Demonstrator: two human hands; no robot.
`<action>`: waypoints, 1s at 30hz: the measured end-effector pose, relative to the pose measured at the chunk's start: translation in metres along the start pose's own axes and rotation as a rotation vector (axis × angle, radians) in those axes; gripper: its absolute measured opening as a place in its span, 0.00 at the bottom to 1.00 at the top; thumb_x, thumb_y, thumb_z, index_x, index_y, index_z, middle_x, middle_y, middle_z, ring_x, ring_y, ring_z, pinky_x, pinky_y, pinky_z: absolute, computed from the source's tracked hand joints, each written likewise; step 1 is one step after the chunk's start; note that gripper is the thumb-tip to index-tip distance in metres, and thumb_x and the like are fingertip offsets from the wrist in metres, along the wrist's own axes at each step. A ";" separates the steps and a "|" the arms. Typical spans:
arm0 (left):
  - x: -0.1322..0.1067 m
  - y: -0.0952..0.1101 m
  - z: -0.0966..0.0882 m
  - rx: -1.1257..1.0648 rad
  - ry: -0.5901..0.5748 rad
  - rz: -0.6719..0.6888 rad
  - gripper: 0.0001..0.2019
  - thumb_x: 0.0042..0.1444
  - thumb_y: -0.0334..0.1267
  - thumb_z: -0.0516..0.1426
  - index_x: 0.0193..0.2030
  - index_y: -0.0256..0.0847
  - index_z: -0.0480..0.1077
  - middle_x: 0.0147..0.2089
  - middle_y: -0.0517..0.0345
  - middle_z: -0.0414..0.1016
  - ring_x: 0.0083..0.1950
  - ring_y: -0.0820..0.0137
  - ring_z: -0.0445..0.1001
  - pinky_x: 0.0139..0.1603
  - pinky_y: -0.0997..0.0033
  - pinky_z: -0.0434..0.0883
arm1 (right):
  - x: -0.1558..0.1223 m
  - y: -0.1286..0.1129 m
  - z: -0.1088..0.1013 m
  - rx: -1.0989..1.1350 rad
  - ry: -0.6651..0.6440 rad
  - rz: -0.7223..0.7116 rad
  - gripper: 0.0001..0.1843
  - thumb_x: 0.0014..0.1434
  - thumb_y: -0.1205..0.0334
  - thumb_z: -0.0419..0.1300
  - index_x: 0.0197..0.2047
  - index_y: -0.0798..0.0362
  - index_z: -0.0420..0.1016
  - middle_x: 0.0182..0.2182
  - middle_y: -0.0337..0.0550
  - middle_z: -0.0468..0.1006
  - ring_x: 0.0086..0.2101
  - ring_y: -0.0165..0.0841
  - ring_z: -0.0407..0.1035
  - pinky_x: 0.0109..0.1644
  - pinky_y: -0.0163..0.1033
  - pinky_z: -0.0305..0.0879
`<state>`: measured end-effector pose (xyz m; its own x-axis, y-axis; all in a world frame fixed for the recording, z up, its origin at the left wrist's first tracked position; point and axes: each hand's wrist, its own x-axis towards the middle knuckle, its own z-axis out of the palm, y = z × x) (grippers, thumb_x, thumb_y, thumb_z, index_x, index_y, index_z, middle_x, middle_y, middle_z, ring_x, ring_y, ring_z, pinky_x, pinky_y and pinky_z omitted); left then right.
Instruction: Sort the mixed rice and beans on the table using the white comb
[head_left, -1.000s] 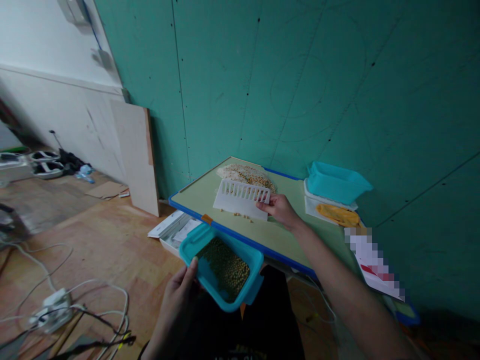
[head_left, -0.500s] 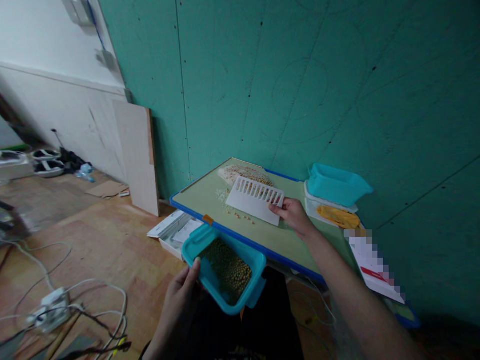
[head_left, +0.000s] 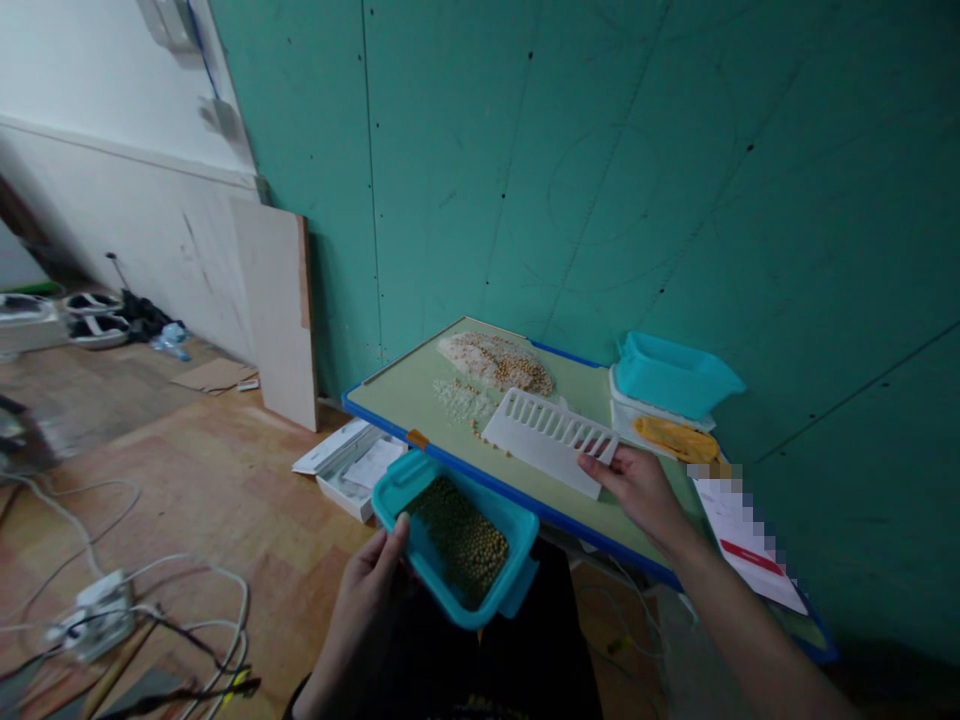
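Observation:
My left hand (head_left: 375, 570) grips the near left rim of a teal plastic tub (head_left: 517, 540), held just below the table's front edge. Dark green beans and yellow soybeans (head_left: 480, 560) lie inside it. Closed on the right end of a white slotted plastic scraper (head_left: 536, 445) is my right hand (head_left: 637, 485); the scraper is tilted over the tabletop. Left of and behind it, a heap of white grains mixed with soybeans (head_left: 495, 360) rests on the table (head_left: 397, 385). A looser scatter of white grains (head_left: 457, 400) lies in front of that heap.
At the table's right end are a second teal tub (head_left: 675, 375), a folded orange cloth (head_left: 671, 438) and a white sheet with a red stripe (head_left: 750, 550). An open white box (head_left: 349, 465) sits under the left edge. Cables and a power strip (head_left: 101, 615) cover the floor.
My right hand has brought the scraper right and nearer to me, uncovering more of the heap and scattered grains. The tub in my left hand has barely shifted.

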<state>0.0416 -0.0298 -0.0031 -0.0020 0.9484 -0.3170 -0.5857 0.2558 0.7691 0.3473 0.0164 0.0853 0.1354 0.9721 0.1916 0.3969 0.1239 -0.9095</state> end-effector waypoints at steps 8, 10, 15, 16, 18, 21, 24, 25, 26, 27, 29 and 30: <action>0.009 0.002 -0.001 0.028 -0.024 0.013 0.20 0.46 0.54 0.71 0.26 0.38 0.76 0.18 0.63 0.71 0.22 0.74 0.69 0.23 0.76 0.66 | -0.032 -0.011 0.014 -0.124 -0.021 -0.072 0.20 0.54 0.40 0.66 0.36 0.48 0.86 0.37 0.48 0.86 0.39 0.50 0.81 0.44 0.50 0.77; 0.013 -0.001 -0.002 0.013 -0.007 0.042 0.19 0.47 0.54 0.70 0.25 0.38 0.75 0.18 0.63 0.71 0.20 0.75 0.67 0.21 0.77 0.64 | -0.027 -0.011 0.018 -0.119 0.001 -0.088 0.20 0.54 0.41 0.66 0.36 0.48 0.86 0.37 0.47 0.86 0.39 0.49 0.81 0.43 0.50 0.77; 0.022 -0.002 -0.006 -0.012 -0.013 0.077 0.18 0.50 0.51 0.69 0.26 0.38 0.74 0.18 0.63 0.71 0.20 0.75 0.67 0.22 0.77 0.63 | 0.006 -0.002 0.023 -0.084 0.115 -0.109 0.24 0.52 0.40 0.66 0.38 0.53 0.85 0.37 0.50 0.86 0.38 0.50 0.81 0.43 0.50 0.76; 0.023 0.000 -0.007 -0.012 -0.017 0.082 0.18 0.50 0.51 0.69 0.25 0.39 0.73 0.18 0.64 0.70 0.20 0.76 0.66 0.22 0.77 0.63 | 0.012 0.001 0.024 -0.094 0.125 -0.116 0.24 0.52 0.40 0.66 0.38 0.54 0.84 0.36 0.50 0.86 0.38 0.50 0.81 0.43 0.50 0.76; 0.024 0.004 -0.009 -0.011 -0.015 0.083 0.19 0.50 0.51 0.69 0.24 0.39 0.72 0.18 0.63 0.71 0.20 0.76 0.66 0.22 0.77 0.63 | 0.020 0.006 0.026 -0.117 0.119 -0.130 0.23 0.53 0.41 0.65 0.38 0.54 0.84 0.36 0.51 0.86 0.37 0.50 0.81 0.43 0.50 0.76; 0.024 0.009 -0.011 -0.002 -0.001 0.072 0.19 0.50 0.50 0.69 0.23 0.39 0.71 0.19 0.62 0.71 0.20 0.75 0.67 0.23 0.76 0.64 | 0.023 0.009 0.029 -0.136 0.087 -0.148 0.22 0.55 0.43 0.65 0.39 0.53 0.85 0.37 0.50 0.86 0.38 0.50 0.81 0.45 0.50 0.75; 0.026 0.011 -0.015 0.014 -0.008 0.084 0.18 0.53 0.50 0.68 0.23 0.39 0.71 0.18 0.63 0.71 0.20 0.76 0.67 0.22 0.78 0.63 | 0.022 0.008 0.030 -0.127 0.048 -0.163 0.20 0.56 0.44 0.65 0.39 0.53 0.85 0.38 0.49 0.86 0.39 0.49 0.81 0.46 0.49 0.75; 0.026 0.011 -0.016 0.016 -0.012 0.091 0.18 0.53 0.50 0.67 0.24 0.39 0.72 0.19 0.63 0.71 0.21 0.76 0.67 0.22 0.78 0.62 | 0.022 0.007 0.030 -0.122 0.044 -0.166 0.20 0.56 0.45 0.65 0.40 0.53 0.85 0.39 0.49 0.86 0.40 0.49 0.81 0.46 0.49 0.75; 0.026 0.011 -0.017 0.018 -0.012 0.096 0.17 0.53 0.50 0.67 0.25 0.39 0.72 0.19 0.63 0.71 0.21 0.76 0.67 0.22 0.78 0.62 | 0.022 0.006 0.030 -0.118 0.050 -0.167 0.20 0.57 0.45 0.65 0.40 0.53 0.85 0.39 0.49 0.86 0.40 0.49 0.81 0.46 0.48 0.75; 0.027 0.011 -0.017 0.019 -0.009 0.100 0.16 0.53 0.50 0.67 0.27 0.39 0.73 0.20 0.63 0.72 0.21 0.76 0.67 0.22 0.78 0.62 | 0.023 0.006 0.030 -0.116 0.063 -0.167 0.20 0.57 0.45 0.65 0.41 0.54 0.85 0.40 0.49 0.86 0.40 0.49 0.81 0.46 0.47 0.75; 0.028 0.010 -0.019 0.033 -0.002 0.109 0.17 0.53 0.50 0.68 0.28 0.39 0.73 0.20 0.64 0.71 0.20 0.77 0.66 0.21 0.78 0.61 | 0.025 0.006 0.029 -0.115 0.091 -0.165 0.21 0.57 0.45 0.65 0.41 0.54 0.85 0.40 0.50 0.86 0.41 0.48 0.81 0.45 0.47 0.75; 0.028 0.009 -0.019 0.046 0.000 0.111 0.17 0.53 0.51 0.67 0.28 0.39 0.73 0.19 0.64 0.71 0.20 0.77 0.65 0.21 0.78 0.61 | 0.026 0.006 0.029 -0.118 0.090 -0.164 0.21 0.56 0.45 0.65 0.41 0.54 0.85 0.40 0.50 0.86 0.40 0.48 0.81 0.45 0.47 0.75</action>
<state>0.0207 -0.0043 -0.0155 -0.0652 0.9714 -0.2284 -0.5441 0.1572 0.8241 0.3269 0.0479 0.0737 0.1390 0.9185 0.3702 0.5233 0.2493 -0.8149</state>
